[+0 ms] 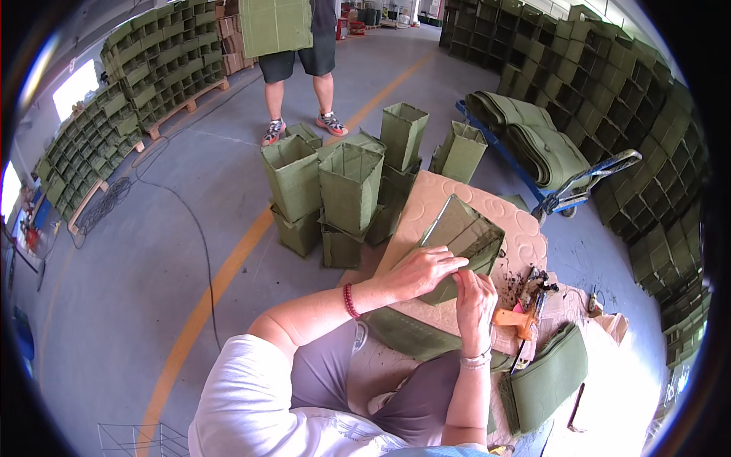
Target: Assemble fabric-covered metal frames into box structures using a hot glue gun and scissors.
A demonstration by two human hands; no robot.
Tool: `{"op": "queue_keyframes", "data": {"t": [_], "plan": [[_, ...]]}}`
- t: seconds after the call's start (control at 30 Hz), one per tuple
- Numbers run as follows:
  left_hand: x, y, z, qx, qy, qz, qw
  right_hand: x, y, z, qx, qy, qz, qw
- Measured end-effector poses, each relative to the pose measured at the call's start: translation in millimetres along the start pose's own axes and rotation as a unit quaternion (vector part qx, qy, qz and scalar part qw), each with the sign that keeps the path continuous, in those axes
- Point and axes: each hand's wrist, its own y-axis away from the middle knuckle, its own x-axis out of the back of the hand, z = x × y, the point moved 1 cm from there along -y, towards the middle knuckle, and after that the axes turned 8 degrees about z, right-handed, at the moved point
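A green square-sided box (466, 228) stands in front of me with its open end up; a thin pale strip shows along its left rim. At its near edge, my left hand (428, 272) reaches across with the fingers bent and pinched on the rim. Close beside it, my right hand (476, 303) pinches the same edge, thumb and fingertips together. The fingertips of both hands nearly touch. To the right of my right hand lies an orange glue gun (521, 318) with a dark, smeared nozzle. Folded green sheets (550, 373) rest by my right forearm.
Brown cardboard (525, 228) lies under the box. Several green boxes (350, 183) are stacked ahead. A blue hand truck (525, 177) carries folded green sheets. Another person (297, 68) stands beyond, holding a green panel. Box stacks line both sides; a cable (199, 228) crosses the floor.
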Motion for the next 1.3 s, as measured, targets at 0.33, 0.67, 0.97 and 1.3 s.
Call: {"op": "queue_keyframes", "data": {"t": [0.33, 0.67, 0.97, 1.3], "plan": [[-2, -1, 2, 0.013, 0.000, -0.004, 1.000, 3, -1, -4, -0.005, 0.004, -0.009, 1.000], [3, -4, 7, 0.019, -0.007, -0.002, 1.000, 1, -1, -5, -0.004, -0.002, -0.012, 1.000], [1, -2, 9, -0.005, -0.020, 0.012, 1.000, -3, -1, -5, -0.002, 0.008, 0.006, 1.000], [-1, -6, 9, -0.003, -0.030, -0.004, 1.000, -3, 4, 0, 0.029, -0.032, 0.066, 0.997]]}}
